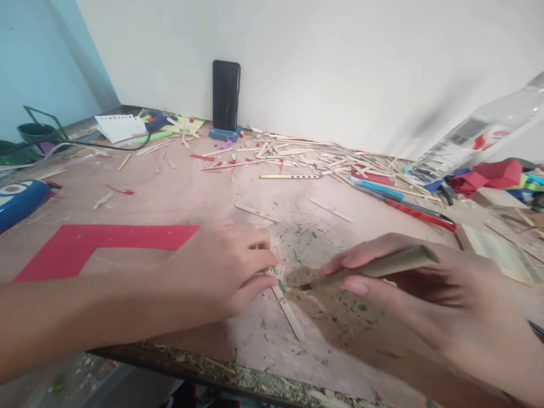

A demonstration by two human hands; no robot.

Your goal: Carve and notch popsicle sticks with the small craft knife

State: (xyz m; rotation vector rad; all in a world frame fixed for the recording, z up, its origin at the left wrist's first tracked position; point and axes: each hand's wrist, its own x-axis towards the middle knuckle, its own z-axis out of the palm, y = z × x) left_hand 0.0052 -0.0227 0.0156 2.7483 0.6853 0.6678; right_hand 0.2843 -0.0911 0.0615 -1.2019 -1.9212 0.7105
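My left hand [238,272] lies over a pale flat wooden stick [289,314], its fingers curled and holding it down against the table. The stick's near end sticks out below the fingertips and has a small notch or mark on it. My right hand [425,300] grips a carving tool [382,263] with a thick olive-coloured handle. Its short dark tip points left, a little to the right of the stick; whether it touches the table I cannot tell. Small green shavings [352,306] lie scattered around and under the tool.
Red L-shaped card [127,235] lies partly under my left arm. A phone [226,93] stands against the wall, beside piled sticks [289,150]. To the right are a cutter [420,215] and a tilted plastic bottle [476,136]. Shavings cover the table's front edge [238,374].
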